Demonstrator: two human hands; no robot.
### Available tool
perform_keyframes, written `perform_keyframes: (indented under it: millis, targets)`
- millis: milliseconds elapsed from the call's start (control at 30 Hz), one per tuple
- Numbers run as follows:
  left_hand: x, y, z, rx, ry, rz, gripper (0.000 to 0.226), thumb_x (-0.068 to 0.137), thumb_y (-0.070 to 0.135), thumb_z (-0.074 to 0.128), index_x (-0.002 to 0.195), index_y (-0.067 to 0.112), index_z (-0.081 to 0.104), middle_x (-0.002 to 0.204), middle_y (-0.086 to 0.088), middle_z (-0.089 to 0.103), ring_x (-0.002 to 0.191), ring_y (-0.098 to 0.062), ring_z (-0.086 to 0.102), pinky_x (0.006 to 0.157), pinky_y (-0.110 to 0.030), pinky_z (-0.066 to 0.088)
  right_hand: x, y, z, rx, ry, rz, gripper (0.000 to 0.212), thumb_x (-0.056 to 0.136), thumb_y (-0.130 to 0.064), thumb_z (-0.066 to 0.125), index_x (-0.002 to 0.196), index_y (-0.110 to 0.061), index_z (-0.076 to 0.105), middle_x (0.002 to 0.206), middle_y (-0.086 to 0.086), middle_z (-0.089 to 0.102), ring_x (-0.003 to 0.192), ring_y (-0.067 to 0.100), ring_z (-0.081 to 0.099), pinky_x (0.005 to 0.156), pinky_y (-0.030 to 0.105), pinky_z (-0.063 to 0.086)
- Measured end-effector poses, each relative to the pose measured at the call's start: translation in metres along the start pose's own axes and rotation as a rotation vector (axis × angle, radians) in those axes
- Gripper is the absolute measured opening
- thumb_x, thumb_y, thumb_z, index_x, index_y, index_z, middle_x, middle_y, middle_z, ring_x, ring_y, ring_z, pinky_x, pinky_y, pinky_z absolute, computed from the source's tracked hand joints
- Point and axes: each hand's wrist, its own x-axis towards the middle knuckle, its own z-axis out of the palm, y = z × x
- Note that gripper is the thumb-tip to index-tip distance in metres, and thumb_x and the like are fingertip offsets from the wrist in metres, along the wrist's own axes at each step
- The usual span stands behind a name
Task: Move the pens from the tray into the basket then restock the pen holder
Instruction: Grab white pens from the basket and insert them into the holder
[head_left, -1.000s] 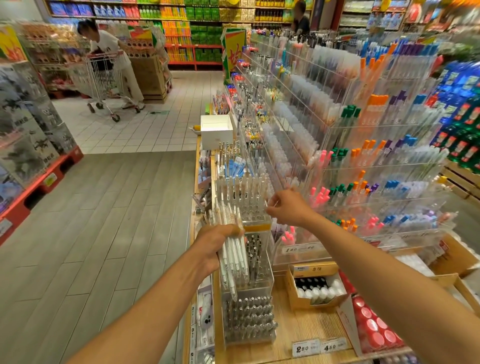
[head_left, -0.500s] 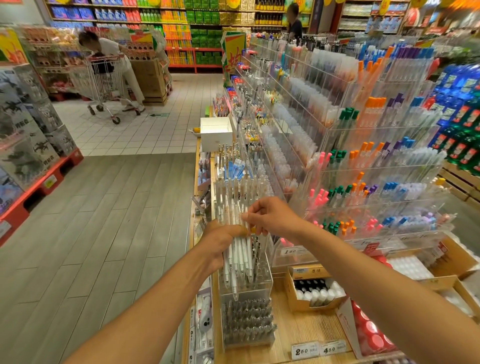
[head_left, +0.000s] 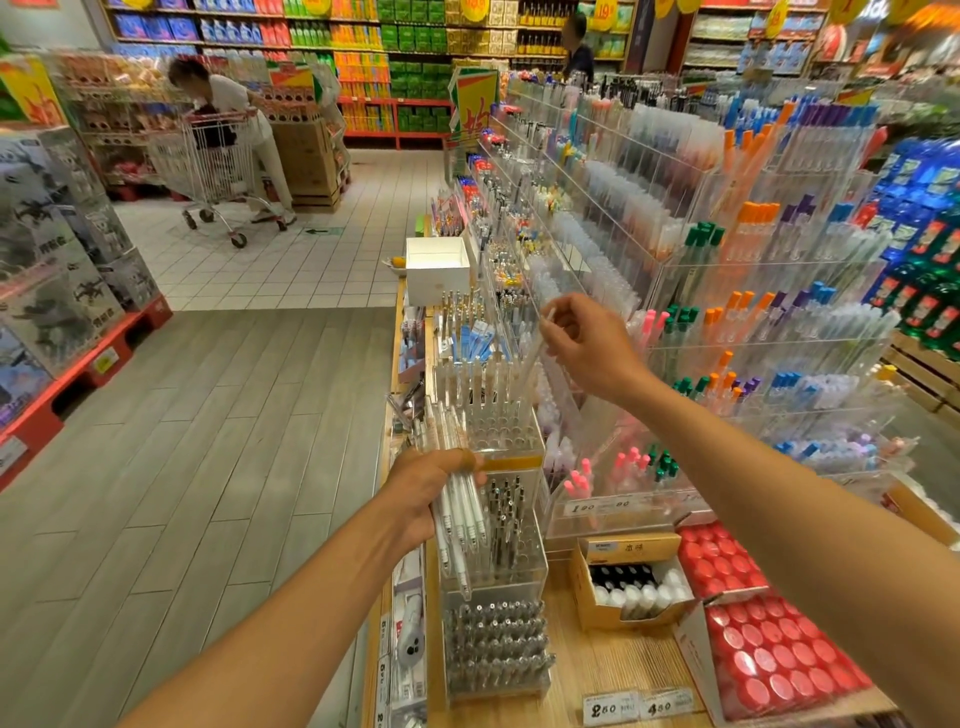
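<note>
My left hand (head_left: 426, 491) grips a bundle of white pens (head_left: 460, 514), held upright in front of a tiered clear pen holder (head_left: 498, 421). The holder's top tier has a row of white pens (head_left: 478, 374) at its back and many bare holes in front. My right hand (head_left: 584, 345) is raised above that tier and pinches a single clear-white pen (head_left: 535, 348), tilted with its lower end pointing down toward the holes. The lower tiers hold dark and silver pens (head_left: 496, 644).
Clear racks of coloured pens (head_left: 753, 322) rise on the right. A white box (head_left: 436, 267) sits farther along the wooden shelf. An open carton of bottles (head_left: 631, 582) and red packs (head_left: 769, 644) lie near right. A person with a shopping cart (head_left: 213, 161) stands far left.
My right hand came to the bundle in my left hand, took one pen from it and lifted that pen up and right over the holder's top tier. My left hand stayed about where it was.
</note>
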Motion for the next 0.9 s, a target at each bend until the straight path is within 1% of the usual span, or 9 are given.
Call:
perform_keyframes:
  millis: [33, 167, 300, 467, 567, 667, 767, 833, 900]
  targets:
    - [0.000, 0.000, 0.000, 0.001, -0.003, -0.003, 0.015, 0.081, -0.007, 0.068, 0.095, -0.009, 0.067, 0.070, -0.018, 0.067, 0.055, -0.024, 0.065, 0.053, -0.031, 0.057, 0.003, 0.001, 0.003, -0.045, -0.013, -0.024, 0.010, 0.097, -0.022, 0.055, 0.103, -0.013, 0.057, 0.085, 0.003, 0.062, 0.079, 0.023, 0.062, 0.069, 0.036, 0.053]
    - [0.001, -0.001, 0.000, 0.015, 0.007, -0.011, 0.022, 0.079, -0.005, 0.071, 0.100, -0.010, 0.066, 0.071, -0.018, 0.070, 0.054, -0.023, 0.067, 0.050, -0.030, 0.056, 0.007, 0.008, 0.019, -0.197, -0.079, -0.101, 0.005, 0.097, -0.023, 0.056, 0.097, -0.019, 0.053, 0.076, -0.012, 0.054, 0.066, 0.006, 0.051, 0.058, 0.022, 0.039]
    - [0.001, 0.000, -0.003, 0.001, 0.003, -0.012, 0.027, 0.078, -0.004, 0.073, 0.103, -0.011, 0.065, 0.071, -0.019, 0.070, 0.057, -0.025, 0.069, 0.052, -0.032, 0.056, 0.006, 0.018, 0.029, -0.269, -0.145, -0.107, 0.007, 0.095, -0.020, 0.059, 0.099, -0.014, 0.058, 0.081, -0.009, 0.057, 0.068, 0.007, 0.051, 0.063, 0.024, 0.040]
    - [0.003, -0.002, -0.007, 0.012, -0.018, -0.012, 0.024, 0.078, -0.003, 0.073, 0.100, -0.010, 0.067, 0.072, -0.019, 0.070, 0.058, -0.026, 0.068, 0.056, -0.035, 0.058, 0.007, 0.024, 0.035, -0.289, -0.173, -0.098, 0.010, 0.090, -0.015, 0.062, 0.100, -0.012, 0.063, 0.087, -0.004, 0.061, 0.067, 0.000, 0.048, 0.064, 0.020, 0.038]
    - [0.004, -0.004, -0.006, 0.034, -0.021, -0.015, 0.020, 0.079, -0.001, 0.073, 0.097, -0.007, 0.069, 0.073, -0.017, 0.070, 0.057, -0.024, 0.065, 0.056, -0.031, 0.056, 0.008, 0.023, 0.036, -0.344, -0.178, -0.117, 0.013, 0.088, -0.018, 0.066, 0.099, -0.012, 0.068, 0.088, -0.002, 0.064, 0.072, 0.009, 0.053, 0.069, 0.024, 0.042]
    - [0.003, -0.006, -0.005, 0.036, -0.019, -0.021, 0.015, 0.079, -0.001, 0.072, 0.094, -0.007, 0.071, 0.073, -0.017, 0.070, 0.054, -0.022, 0.064, 0.051, -0.028, 0.054, 0.009, 0.025, 0.036, -0.389, -0.168, -0.134, 0.018, 0.088, -0.023, 0.068, 0.102, -0.013, 0.071, 0.094, 0.001, 0.067, 0.077, 0.010, 0.054, 0.071, 0.025, 0.042]
    - [0.003, -0.006, -0.002, 0.028, -0.027, -0.025, 0.014, 0.079, -0.001, 0.072, 0.093, -0.006, 0.071, 0.073, -0.017, 0.070, 0.055, -0.023, 0.064, 0.054, -0.030, 0.055, 0.005, 0.027, 0.036, -0.396, -0.142, -0.123, 0.024, 0.087, -0.025, 0.070, 0.108, -0.014, 0.068, 0.099, -0.002, 0.066, 0.076, 0.008, 0.051, 0.072, 0.023, 0.038]
    - [0.003, -0.006, -0.001, 0.023, -0.036, -0.024, 0.014, 0.080, -0.001, 0.072, 0.093, -0.005, 0.070, 0.074, -0.017, 0.070, 0.057, -0.023, 0.064, 0.057, -0.031, 0.055, 0.001, 0.027, 0.035, -0.372, -0.084, -0.107, 0.027, 0.086, -0.025, 0.071, 0.111, -0.016, 0.066, 0.098, -0.006, 0.060, 0.078, 0.007, 0.051, 0.075, 0.022, 0.037]
    - [0.002, -0.005, 0.002, 0.020, -0.036, -0.024, 0.019, 0.080, 0.000, 0.072, 0.098, -0.006, 0.070, 0.075, -0.016, 0.071, 0.060, -0.022, 0.066, 0.061, -0.031, 0.054, -0.008, 0.025, 0.034, -0.284, 0.032, -0.061, 0.021, 0.086, -0.024, 0.071, 0.106, -0.018, 0.065, 0.093, -0.010, 0.058, 0.078, 0.007, 0.053, 0.073, 0.021, 0.038]
